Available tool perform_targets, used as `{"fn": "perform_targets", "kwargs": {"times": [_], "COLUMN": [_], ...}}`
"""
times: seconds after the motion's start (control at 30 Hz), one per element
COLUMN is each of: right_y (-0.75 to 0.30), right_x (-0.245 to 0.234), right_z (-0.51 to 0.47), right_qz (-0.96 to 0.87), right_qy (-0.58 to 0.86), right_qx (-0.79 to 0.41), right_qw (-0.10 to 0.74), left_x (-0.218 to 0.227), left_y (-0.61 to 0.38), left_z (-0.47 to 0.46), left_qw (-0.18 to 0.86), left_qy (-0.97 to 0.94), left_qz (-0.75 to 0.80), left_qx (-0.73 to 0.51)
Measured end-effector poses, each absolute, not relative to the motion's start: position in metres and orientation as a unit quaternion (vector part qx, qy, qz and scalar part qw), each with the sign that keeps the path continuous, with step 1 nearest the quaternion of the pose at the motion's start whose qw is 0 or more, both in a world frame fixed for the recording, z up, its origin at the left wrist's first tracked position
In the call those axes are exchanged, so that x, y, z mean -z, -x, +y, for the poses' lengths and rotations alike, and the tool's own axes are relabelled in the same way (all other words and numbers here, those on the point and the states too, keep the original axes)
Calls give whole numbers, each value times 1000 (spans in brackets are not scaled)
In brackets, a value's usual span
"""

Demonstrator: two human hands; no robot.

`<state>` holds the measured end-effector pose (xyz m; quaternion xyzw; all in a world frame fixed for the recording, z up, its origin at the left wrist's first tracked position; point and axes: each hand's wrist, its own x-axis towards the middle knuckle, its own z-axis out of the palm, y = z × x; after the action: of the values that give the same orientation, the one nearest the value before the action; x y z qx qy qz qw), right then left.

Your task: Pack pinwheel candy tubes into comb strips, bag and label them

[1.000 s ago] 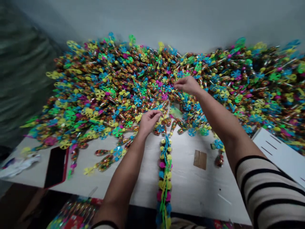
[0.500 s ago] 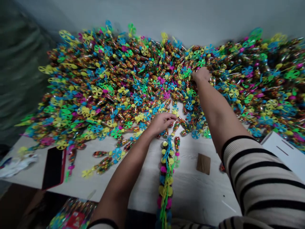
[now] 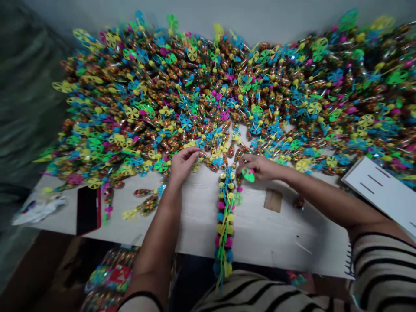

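A big pile of candy-filled clear plastic tubes with coloured pinwheel tops (image 3: pixel 156 99) covers the back of the table. My right hand (image 3: pixel 260 167) is closed round one tube toy, whose green pinwheel (image 3: pixel 248 174) shows below the fingers. At the pile's front edge, my left hand (image 3: pixel 183 167) has thumb and fingertips pinched together; what lies between them is too small to tell. Between both hands runs a long double row of tube toys (image 3: pixel 225 216), with blue, green and yellow stems along its middle, reaching over the table's front edge. One loose tube toy (image 3: pixel 239 189) lies beside its right side.
On the pale table (image 3: pixel 195 221) lie a dark phone with a red edge (image 3: pixel 87 210), a crumpled white wrapper (image 3: pixel 42 210) and a brown square (image 3: pixel 273 200). A white box (image 3: pixel 383 190) stands at right. Packed toys (image 3: pixel 112 273) sit below the table at left.
My right hand has come back from deep in the pile to beside the row, with a green-pinwheel tube toy in it. My left hand has moved left, away from the row's far end.
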<state>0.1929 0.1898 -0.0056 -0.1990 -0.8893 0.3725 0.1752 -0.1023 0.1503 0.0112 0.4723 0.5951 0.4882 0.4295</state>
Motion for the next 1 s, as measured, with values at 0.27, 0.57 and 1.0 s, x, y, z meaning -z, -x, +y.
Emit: {"fn": "perform_targets", "kwargs": {"times": [0.27, 0.57, 1.0], "right_y": [-223, -183, -192], "right_x": [7, -45, -13], "right_z": [144, 106, 123], "right_qz": [-899, -595, -607], "right_qy": [282, 373, 453], "right_qx": [-322, -602, -593], "right_qw": [89, 381, 273], "left_x": [-40, -82, -26], "left_y": [98, 30, 78], "left_z": [114, 83, 100], "left_qw": [420, 475, 401], "left_qy": [-445, -567, -488], "left_qz": [588, 463, 592], "left_qx": [-529, -488, -500]}}
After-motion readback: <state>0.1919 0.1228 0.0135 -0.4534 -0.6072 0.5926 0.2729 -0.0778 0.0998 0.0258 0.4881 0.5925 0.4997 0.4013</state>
